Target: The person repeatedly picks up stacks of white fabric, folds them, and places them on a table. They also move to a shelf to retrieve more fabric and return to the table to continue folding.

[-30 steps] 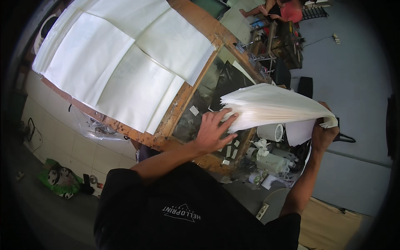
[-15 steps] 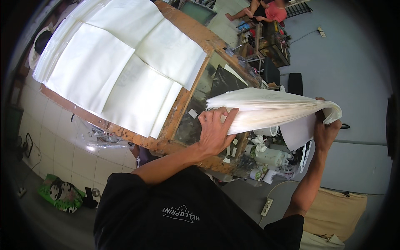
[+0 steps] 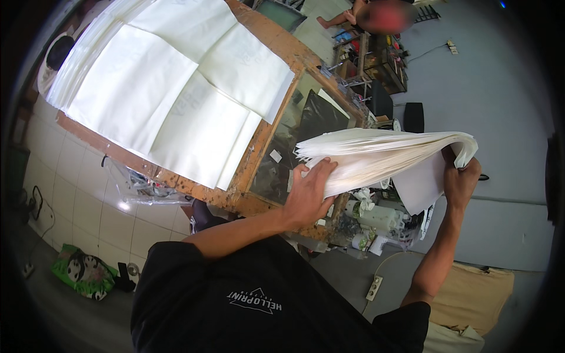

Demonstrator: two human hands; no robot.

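A thick, floppy stack of white paper sheets (image 3: pixel 388 154) hangs in front of me, its far-left edges fanned apart. My right hand (image 3: pixel 462 183) grips its right end, where the sheets curl over. At the lower left corner, my left hand (image 3: pixel 309 197) has its fingers on the sheets' edge and its thumb below. One loose-looking white sheet (image 3: pixel 419 183) droops beneath the stack near my right hand. To the left, overlapping piles of white sheets (image 3: pixel 129 88) cover much of the wooden table (image 3: pixel 241 203).
A glass panel (image 3: pixel 271 170) with a black sheet (image 3: pixel 323 117) is set in the table. Below my hands stand a plastic jug (image 3: pixel 379 216) and clutter. A power strip (image 3: pixel 374 288) lies at the lower right. Another person (image 3: pixel 385 17) sits at the far end.
My left hand has shifted slightly right and down along the edge. The stack has sagged and its left-end sheets have fanned wider. My right hand keeps its grip.
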